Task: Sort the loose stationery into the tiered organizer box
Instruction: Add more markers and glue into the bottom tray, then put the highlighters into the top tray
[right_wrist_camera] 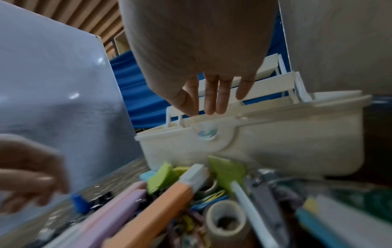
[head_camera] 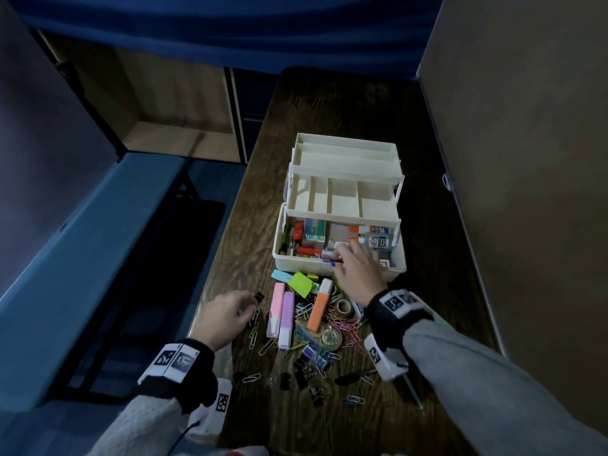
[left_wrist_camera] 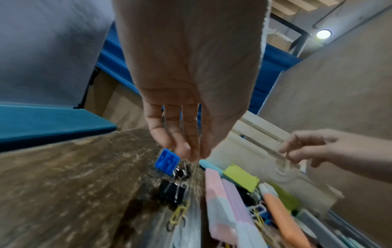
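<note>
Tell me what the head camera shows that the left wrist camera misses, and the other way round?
Only the head view looks down into the organizer box: bare divided trays above, glue bottles in the bottom bin, the right hand over that bin, and scattered paper clips.

Only the left wrist view shows a blue block beneath the left hand and a ceiling lamp.

Both show the pink marker, orange marker and green sticky notes.
</note>
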Tool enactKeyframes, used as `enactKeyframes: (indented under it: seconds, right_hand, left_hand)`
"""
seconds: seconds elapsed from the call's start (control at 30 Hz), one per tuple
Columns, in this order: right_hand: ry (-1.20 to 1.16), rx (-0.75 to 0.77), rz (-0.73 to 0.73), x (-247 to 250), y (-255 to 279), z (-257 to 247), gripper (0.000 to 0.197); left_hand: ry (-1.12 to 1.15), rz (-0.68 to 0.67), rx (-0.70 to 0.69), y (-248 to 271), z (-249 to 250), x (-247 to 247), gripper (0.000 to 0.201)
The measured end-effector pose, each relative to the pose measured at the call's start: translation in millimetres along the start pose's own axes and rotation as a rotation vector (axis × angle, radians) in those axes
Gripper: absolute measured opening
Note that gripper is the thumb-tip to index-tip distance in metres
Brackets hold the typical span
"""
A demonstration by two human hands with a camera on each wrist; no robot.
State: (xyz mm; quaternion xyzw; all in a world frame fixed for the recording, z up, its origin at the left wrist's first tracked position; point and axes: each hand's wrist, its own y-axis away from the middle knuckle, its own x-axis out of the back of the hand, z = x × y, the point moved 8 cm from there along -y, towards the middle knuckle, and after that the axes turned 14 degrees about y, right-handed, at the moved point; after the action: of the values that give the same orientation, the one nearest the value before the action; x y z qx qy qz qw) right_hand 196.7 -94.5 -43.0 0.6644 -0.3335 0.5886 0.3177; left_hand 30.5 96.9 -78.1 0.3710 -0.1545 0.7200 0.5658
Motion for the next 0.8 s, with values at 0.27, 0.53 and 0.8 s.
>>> enactKeyframes:
  seconds: [0.27,0.53,0.8]
  right_hand:
    - [-0.126,-0.178,-0.303,-56,43,-25,0.042]
    - [-0.229,-0.303,-0.294,-59,54,-14,0.043]
    - [-0.268,-0.318,-0.33,-48,84,30,0.024]
  left_hand:
    - [-0.09,-0.063,0.13,-30,20,-54,0.037]
    - [-0.148,-0.122,0.19,-42,14,-76,0.067]
    - [-0.132,-0.15,0.208,-40,0,-74,0.065]
